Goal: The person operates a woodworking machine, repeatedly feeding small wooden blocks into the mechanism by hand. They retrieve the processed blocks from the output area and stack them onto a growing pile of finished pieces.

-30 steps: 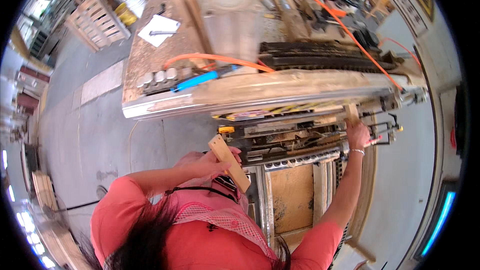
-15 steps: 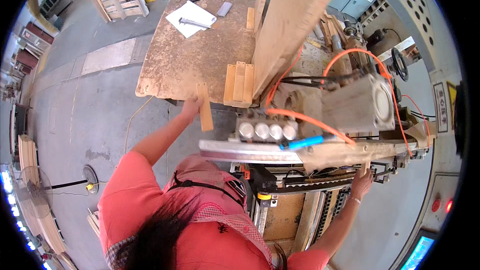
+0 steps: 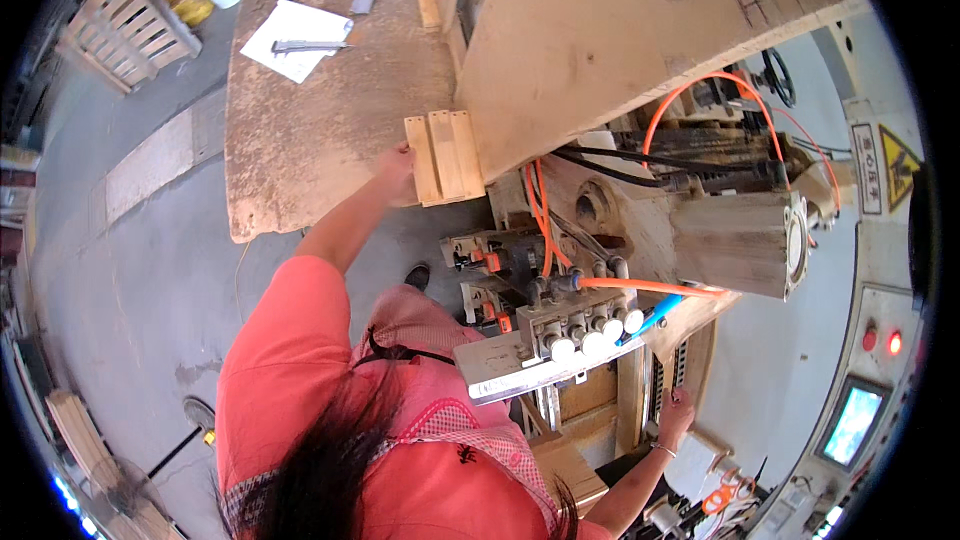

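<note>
My left hand (image 3: 398,168), slightly blurred, is closed at the left edge of a small stack of light wooden slats (image 3: 445,158). Its fingertips grip the leftmost slat of the stack. The slats lie side by side at the near right edge of a worn brown table (image 3: 330,130), and some show small holes at their far ends. Over on the right, my right hand (image 3: 677,416) is beside the machine's dark rail, its fingers curled together. Whatever may be between those fingers is too small to make out.
A large wooden panel (image 3: 620,50) rises behind the slats. Close by are the machine's cylinder (image 3: 735,240), orange hoses (image 3: 650,285) and a metal guard bar (image 3: 530,380). White paper with a caliper (image 3: 300,46) lies on the table. A control screen (image 3: 853,425) stands at right.
My left hand has carried a wooden slat up and against the stack. My right hand has moved down and left, away from the wood piece at the machine. The view has shifted.
</note>
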Tool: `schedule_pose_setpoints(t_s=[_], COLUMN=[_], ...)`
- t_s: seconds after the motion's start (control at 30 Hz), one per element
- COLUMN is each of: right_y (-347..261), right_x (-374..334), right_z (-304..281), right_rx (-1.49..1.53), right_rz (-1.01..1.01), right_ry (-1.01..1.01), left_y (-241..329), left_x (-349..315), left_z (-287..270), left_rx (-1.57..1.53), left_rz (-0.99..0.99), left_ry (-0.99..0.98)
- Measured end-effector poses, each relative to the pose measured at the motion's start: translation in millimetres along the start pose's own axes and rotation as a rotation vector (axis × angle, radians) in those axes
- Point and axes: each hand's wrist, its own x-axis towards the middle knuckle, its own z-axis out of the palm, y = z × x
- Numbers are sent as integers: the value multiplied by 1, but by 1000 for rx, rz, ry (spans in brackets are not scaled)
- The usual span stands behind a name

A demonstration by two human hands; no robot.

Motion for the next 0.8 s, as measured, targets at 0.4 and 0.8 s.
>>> schedule_pose_setpoints(t_s=[0.4, 0.8], right_y=[20, 23], right_x=[-94, -65], right_z=[-2, -13], right_rx=[-13, -51], right_rz=[145, 106], right_ry=[-48, -51], left_y=[-72, -45], left_x=[77, 43], left_z=[6, -3], left_rx=[91, 157], left_rz=[23, 361], left_ry=[-105, -87])
